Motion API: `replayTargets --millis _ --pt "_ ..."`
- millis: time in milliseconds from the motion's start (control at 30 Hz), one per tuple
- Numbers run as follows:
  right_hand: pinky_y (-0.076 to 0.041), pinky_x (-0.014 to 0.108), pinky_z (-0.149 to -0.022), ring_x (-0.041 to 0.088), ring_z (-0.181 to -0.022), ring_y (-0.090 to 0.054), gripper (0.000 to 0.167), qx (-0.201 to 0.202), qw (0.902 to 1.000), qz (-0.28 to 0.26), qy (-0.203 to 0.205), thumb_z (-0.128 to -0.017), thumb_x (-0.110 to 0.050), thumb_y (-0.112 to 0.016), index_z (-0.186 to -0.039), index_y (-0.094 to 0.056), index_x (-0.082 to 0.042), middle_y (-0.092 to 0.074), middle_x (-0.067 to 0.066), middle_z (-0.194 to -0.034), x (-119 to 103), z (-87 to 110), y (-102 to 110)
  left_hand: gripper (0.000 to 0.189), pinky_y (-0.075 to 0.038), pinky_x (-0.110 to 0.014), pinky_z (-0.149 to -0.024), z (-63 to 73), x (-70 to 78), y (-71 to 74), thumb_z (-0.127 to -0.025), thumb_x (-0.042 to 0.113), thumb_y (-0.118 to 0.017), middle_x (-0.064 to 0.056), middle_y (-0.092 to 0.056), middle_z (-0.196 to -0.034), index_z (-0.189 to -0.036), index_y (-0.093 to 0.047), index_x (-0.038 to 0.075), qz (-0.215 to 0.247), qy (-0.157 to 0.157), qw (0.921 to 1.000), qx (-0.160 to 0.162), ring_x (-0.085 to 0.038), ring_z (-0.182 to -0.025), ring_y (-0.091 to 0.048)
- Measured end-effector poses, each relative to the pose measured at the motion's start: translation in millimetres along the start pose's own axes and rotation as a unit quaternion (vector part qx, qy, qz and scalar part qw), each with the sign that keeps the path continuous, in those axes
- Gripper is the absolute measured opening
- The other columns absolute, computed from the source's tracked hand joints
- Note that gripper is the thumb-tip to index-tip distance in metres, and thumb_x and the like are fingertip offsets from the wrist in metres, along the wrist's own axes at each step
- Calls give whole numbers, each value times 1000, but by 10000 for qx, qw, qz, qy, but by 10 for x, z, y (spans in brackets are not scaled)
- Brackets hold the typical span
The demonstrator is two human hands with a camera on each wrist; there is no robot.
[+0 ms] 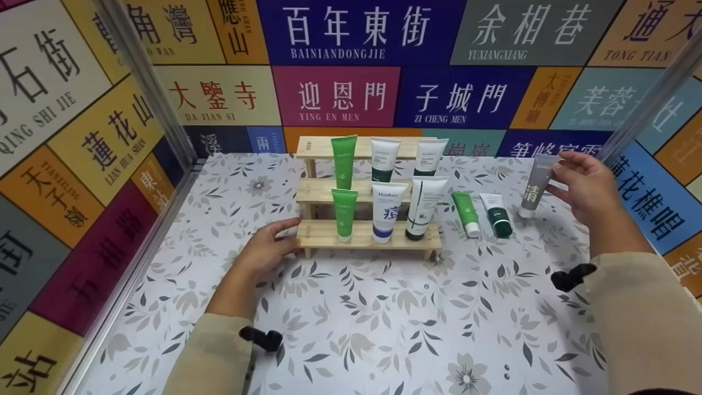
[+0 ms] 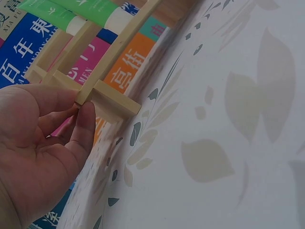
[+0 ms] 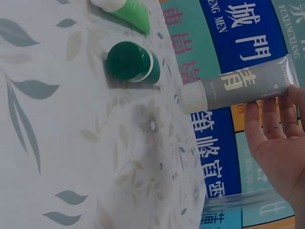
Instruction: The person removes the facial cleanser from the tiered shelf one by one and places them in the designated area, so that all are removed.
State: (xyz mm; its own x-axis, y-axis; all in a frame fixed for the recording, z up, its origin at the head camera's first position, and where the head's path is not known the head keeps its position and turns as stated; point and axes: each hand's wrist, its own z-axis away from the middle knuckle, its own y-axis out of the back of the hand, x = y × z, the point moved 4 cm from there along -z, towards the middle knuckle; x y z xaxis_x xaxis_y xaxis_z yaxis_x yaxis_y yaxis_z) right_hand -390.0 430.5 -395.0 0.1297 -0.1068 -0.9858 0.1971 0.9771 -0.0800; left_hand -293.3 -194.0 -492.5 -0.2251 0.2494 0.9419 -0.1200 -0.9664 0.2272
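A three-tier wooden rack [image 1: 321,233] bears several squeeze tubes, among them a green tube [image 1: 344,214], a white tube with a blue cap [image 1: 388,206] and a white tube with a dark green cap [image 1: 425,206]. My left hand [image 1: 269,248] pinches the left end of its lowest shelf; the left wrist view shows thumb and fingertips on the wooden corner [image 2: 85,95]. At the right, my right hand [image 1: 589,186] holds a grey tube [image 1: 537,184] by its flat end, white cap downward. In the right wrist view, the grey tube [image 3: 243,86] tilts near the tabletop; whether its cap touches is unclear.
Between the rack and the grey tube, a green tube [image 1: 465,214] and a white-and-green tube [image 1: 496,215] lie on the leaf-patterned tabletop [image 1: 373,318]. Panels with printed signs [image 1: 334,96] enclose the back and sides, with metal posts [image 1: 159,82] at the corners.
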Motion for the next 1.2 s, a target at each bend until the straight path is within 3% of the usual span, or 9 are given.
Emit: replayTargets --millis 367,633,933,1200 --pt "-63 25 -82 10 -118 -60 51 -4 9974 399 -608 -103 -25 -71 -150 -54 -28 -59 -11 -130 365 -130 173 54 -57 -35 -100 5 -8 13 -106 12 -63 -12 -57 -160 -158 -54 19 -15 -19 10000 22 -26 -126 -70" --pt "-60 23 -82 8 -124 -57 53 425 9940 582 -820 -103 -31 -72 -152 -54 -33 -60 -14 -129 486 -245 172 54 -57 -33 -97 11 -12 29 -106 14 -63 -11 -59 -158 -159 -54 20 -45 52 10000 38 -22 -124 -70" --pt "-58 21 -81 6 -111 -62 40 718 9946 265 -698 -104 -22 -71 -142 -60 -26 -63 -11 -121 637 -330 96 53 -55 -38 -104 -4 -14 22 -105 13 -63 -11 -56 -160 -158 -55 20 -5 58 10000 25 -26 -129 -68" --pt "-54 23 -75 5 -98 -63 33 1265 9830 918 -967 -102 -27 -74 -134 -66 -30 -67 -17 -104 720 -449 77 52 -53 -41 -108 -38 -16 9 -105 12 -63 -8 -55 -162 -156 -57 21 23 138 9999 77 -27 -131 -68"
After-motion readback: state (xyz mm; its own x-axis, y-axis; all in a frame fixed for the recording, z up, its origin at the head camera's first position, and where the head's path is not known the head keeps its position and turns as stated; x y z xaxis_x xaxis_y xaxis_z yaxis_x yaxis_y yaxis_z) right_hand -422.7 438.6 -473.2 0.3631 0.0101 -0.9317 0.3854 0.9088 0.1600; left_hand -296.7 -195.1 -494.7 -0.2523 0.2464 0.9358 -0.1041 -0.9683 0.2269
